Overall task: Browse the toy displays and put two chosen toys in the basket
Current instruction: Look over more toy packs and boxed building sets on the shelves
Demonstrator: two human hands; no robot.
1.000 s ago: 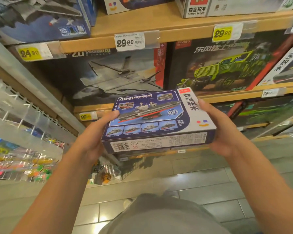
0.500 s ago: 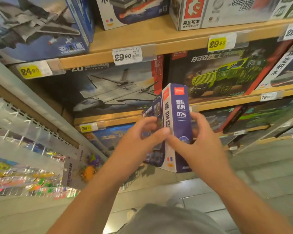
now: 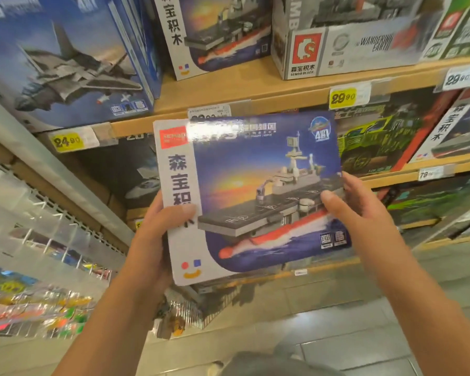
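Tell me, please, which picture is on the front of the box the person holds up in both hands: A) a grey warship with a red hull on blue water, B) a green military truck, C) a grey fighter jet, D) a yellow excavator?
A: the box, held by the left hand and right hand, shows a grey warship with a red lower hull at sunset.

Toy box (image 3: 255,191) — flipped from spine-on to front-facing (ship pic), both hands.

Blue/white box (image 3: 255,185), red-grey ship
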